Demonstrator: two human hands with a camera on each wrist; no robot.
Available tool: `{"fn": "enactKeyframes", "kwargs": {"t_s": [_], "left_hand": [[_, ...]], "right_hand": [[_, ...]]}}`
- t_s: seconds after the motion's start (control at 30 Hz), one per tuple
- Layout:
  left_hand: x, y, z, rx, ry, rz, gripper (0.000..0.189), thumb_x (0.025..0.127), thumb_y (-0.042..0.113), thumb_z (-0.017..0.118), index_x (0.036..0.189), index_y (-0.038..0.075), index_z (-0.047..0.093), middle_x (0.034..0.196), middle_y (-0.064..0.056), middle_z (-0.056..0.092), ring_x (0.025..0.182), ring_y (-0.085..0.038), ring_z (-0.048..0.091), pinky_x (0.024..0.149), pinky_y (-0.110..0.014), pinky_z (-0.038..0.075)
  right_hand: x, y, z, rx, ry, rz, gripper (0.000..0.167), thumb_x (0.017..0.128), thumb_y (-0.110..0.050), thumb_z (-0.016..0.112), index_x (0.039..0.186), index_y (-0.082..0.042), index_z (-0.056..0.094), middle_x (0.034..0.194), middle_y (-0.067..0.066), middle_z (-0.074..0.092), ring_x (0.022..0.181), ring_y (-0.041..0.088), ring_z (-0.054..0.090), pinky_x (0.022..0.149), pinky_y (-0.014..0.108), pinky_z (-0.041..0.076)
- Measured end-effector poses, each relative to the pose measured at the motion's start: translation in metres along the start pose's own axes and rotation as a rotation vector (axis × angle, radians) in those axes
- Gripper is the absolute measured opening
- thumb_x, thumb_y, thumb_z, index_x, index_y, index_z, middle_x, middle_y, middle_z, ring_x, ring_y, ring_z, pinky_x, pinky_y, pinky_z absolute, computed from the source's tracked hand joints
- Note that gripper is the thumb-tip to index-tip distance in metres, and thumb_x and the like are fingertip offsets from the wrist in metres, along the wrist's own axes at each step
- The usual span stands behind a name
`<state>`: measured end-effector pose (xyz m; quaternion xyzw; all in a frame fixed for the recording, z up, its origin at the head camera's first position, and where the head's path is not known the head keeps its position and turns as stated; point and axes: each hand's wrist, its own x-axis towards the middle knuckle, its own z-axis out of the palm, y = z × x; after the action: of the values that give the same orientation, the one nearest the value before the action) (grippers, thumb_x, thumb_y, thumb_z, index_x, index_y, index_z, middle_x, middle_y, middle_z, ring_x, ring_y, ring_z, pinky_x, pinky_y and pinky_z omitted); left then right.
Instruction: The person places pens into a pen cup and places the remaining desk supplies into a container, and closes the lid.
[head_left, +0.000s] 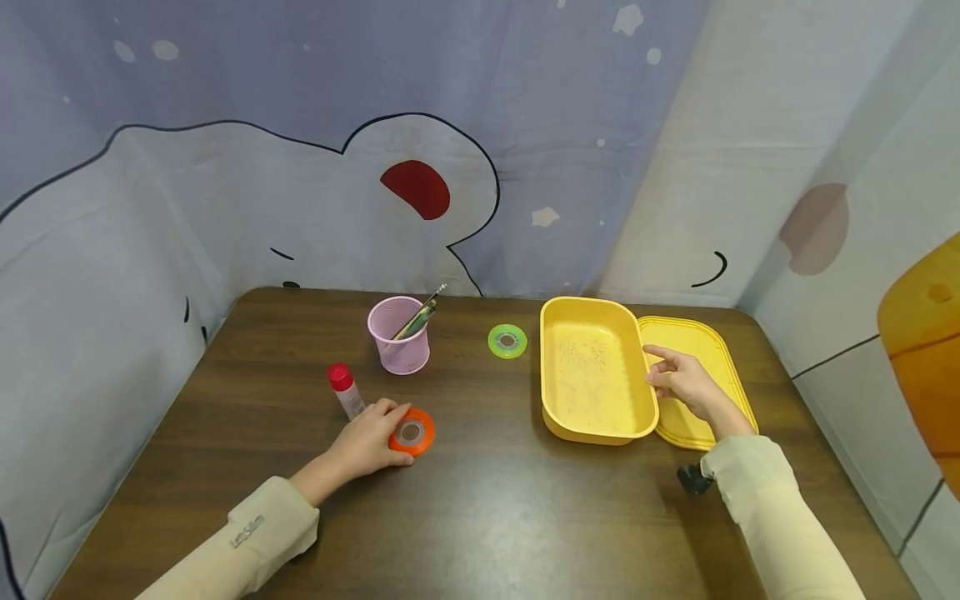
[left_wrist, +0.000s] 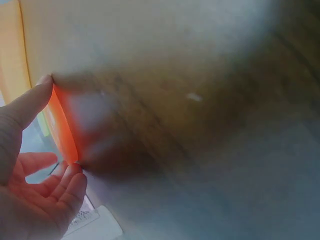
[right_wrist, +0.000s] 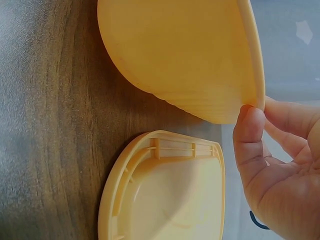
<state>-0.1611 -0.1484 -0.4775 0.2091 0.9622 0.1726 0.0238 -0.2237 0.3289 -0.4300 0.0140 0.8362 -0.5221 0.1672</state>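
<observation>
My left hand [head_left: 369, 440] pinches the edges of an orange disc [head_left: 424, 433] with a grey centre, at the left middle of the table. Seen from the left wrist, thumb and fingertips grip opposite edges of this translucent disc [left_wrist: 65, 130], tilted on edge in that view. On the right, my right hand [head_left: 684, 383] holds the right rim of a yellow plastic box [head_left: 588, 375]. The right wrist view has the thumb on the outside of the box wall [right_wrist: 200, 60] and the fingers over the rim. Inside, the box shows only its bare, slightly marked bottom.
A yellow lid [head_left: 705, 342] lies beside the box, partly under the right hand. Just beyond the left hand is a glue stick [head_left: 348, 395] with a red cap. Farther back stand a pink mesh cup [head_left: 403, 357] with pencils [head_left: 415, 323] and a green disc [head_left: 496, 342].
</observation>
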Motion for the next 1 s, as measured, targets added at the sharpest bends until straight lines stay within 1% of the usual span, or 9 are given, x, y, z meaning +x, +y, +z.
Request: {"fn": "enactKeyframes", "kwargs": {"t_s": [0.23,0.33,0.43,0.6,0.73,0.9,1.0], "left_hand": [[0.003,0.001,-0.001,0.013,-0.021,-0.014,0.077,0.057,0.042,0.079,0.117,0.000,0.055,0.099,-0.011,0.051,0.086,-0.024,0.051,0.071,-0.037,0.047],[0.003,0.002,0.000,0.007,-0.023,-0.018,0.075,0.056,0.042,0.078,0.116,0.001,0.056,0.097,-0.009,0.051,0.085,-0.022,0.050,0.068,-0.035,0.046],[0.004,0.002,0.001,0.010,-0.017,-0.013,0.074,0.056,0.042,0.078,0.114,0.001,0.057,0.096,-0.008,0.050,0.085,-0.022,0.050,0.068,-0.034,0.046],[0.005,0.003,0.003,0.035,0.020,0.030,0.074,0.054,0.043,0.076,0.111,-0.001,0.058,0.093,-0.007,0.051,0.083,-0.021,0.051,0.068,-0.033,0.046],[0.007,0.005,0.003,0.026,0.052,0.058,0.073,0.052,0.042,0.075,0.108,-0.002,0.058,0.092,-0.007,0.051,0.081,-0.020,0.051,0.067,-0.031,0.046],[0.013,0.008,0.002,0.022,0.069,0.087,0.070,0.053,0.042,0.073,0.106,-0.001,0.059,0.091,-0.005,0.050,0.079,-0.016,0.050,0.067,-0.028,0.046],[0.016,0.013,-0.001,0.023,0.074,0.102,0.068,0.054,0.042,0.072,0.106,0.000,0.059,0.092,-0.005,0.050,0.080,-0.016,0.049,0.069,-0.028,0.046]], "right_hand": [[0.001,0.001,-0.001,-0.002,0.003,-0.002,0.060,0.086,-0.001,0.051,0.138,0.002,0.022,0.085,0.002,0.047,0.064,0.006,0.049,0.061,0.023,0.049],[0.000,0.001,0.000,-0.001,0.003,-0.003,0.060,0.086,-0.001,0.050,0.138,0.002,0.022,0.084,0.002,0.047,0.065,0.006,0.049,0.061,0.023,0.049],[0.001,0.001,0.001,0.000,0.004,-0.005,0.060,0.086,-0.001,0.050,0.138,0.002,0.022,0.084,0.002,0.047,0.065,0.005,0.049,0.061,0.023,0.049],[0.001,0.001,0.001,0.008,0.012,0.000,0.059,0.085,0.000,0.050,0.138,0.001,0.023,0.084,0.002,0.047,0.064,0.006,0.050,0.061,0.023,0.049],[0.001,0.002,0.001,0.010,0.011,0.006,0.059,0.085,0.000,0.049,0.138,0.001,0.023,0.084,0.003,0.047,0.064,0.006,0.050,0.061,0.024,0.049],[0.001,0.002,0.000,0.003,0.010,0.001,0.059,0.086,0.000,0.049,0.138,0.000,0.023,0.085,0.003,0.047,0.065,0.006,0.050,0.062,0.025,0.050],[0.001,0.002,-0.001,0.005,0.014,0.004,0.059,0.086,0.000,0.049,0.139,-0.001,0.023,0.085,0.003,0.047,0.065,0.005,0.050,0.062,0.025,0.050]]}}
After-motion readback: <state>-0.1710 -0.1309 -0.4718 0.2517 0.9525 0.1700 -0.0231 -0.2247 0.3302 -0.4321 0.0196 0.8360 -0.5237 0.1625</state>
